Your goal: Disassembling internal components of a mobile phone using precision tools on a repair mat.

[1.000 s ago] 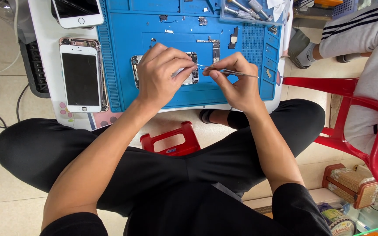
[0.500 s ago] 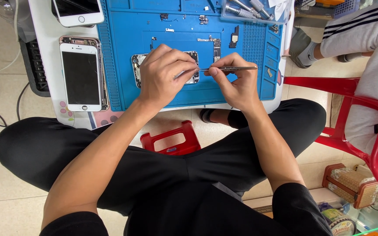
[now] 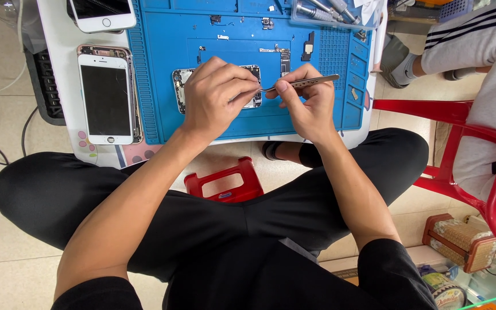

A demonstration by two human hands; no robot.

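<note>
Left hand (image 3: 216, 95) pins the opened phone (image 3: 216, 89) flat, right hand (image 3: 305, 103) pinches tweezers (image 3: 302, 84) at its edge — mid-extraction, steady lift needed.

Your left hand (image 3: 216, 95) covers most of the opened silver phone chassis (image 3: 180, 87) on the blue silicone work mat (image 3: 162, 69), so you cannot see its inside. The thin metal tweezers (image 3: 311, 82) have their tip hidden behind your fingers. The second white smartphone (image 3: 101, 12) is cut off by the top edge. The small dark parts (image 3: 307, 46) on the mat are too small to identify.
</note>
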